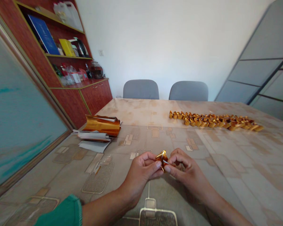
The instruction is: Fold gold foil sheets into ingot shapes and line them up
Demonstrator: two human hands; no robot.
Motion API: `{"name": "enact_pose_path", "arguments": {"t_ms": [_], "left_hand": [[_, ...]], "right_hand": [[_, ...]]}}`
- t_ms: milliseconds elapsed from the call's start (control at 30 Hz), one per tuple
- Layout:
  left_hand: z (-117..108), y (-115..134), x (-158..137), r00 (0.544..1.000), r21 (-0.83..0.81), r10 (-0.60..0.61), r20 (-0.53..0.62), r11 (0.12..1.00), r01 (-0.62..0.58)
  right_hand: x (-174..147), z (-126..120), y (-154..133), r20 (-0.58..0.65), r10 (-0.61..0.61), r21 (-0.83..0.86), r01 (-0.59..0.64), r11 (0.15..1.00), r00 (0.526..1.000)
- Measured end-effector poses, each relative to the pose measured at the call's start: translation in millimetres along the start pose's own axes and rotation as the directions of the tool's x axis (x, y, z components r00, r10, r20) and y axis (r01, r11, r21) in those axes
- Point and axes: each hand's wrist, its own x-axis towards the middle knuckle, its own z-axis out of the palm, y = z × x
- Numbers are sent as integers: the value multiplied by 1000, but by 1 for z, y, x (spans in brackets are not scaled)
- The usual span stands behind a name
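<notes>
Between my two hands, above the near middle of the table, is a small piece of folded gold foil paper (pixel 162 156). My left hand (pixel 141 172) pinches its left side between thumb and fingers. On the other side my right hand (pixel 187 168) grips the paper's right edge, thumb below and fingers curled over it. The piece has a shiny gold outside and a thin pale edge. Fingertips cover part of its shape.
At the left lies a stack of gold and grey-white paper sheets (pixel 101 127), partly curled. Rows of folded gold pieces (pixel 214 121) stand at the back right of the patterned table (pixel 132 188). Two grey chairs (pixel 141 89) are beyond the far edge, and a red-brown cabinet (pixel 96 95) is at the left.
</notes>
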Motion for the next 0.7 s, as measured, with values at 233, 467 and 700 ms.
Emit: {"name": "enact_pose_path", "arguments": {"t_ms": [233,467,700], "left_hand": [[0,-2,0,999,38,39,32,998,-40],[-1,-4,1,999,73,31,41,997,-34],[-1,-6,0,998,99,-3,64,995,-4]], "right_hand": [[1,3,2,-72,105,-124,-113,986,992],[1,1,-1,-57,-19,-262,3,965,998],[0,3,-5,-24,-137,-298,124,946,990]]}}
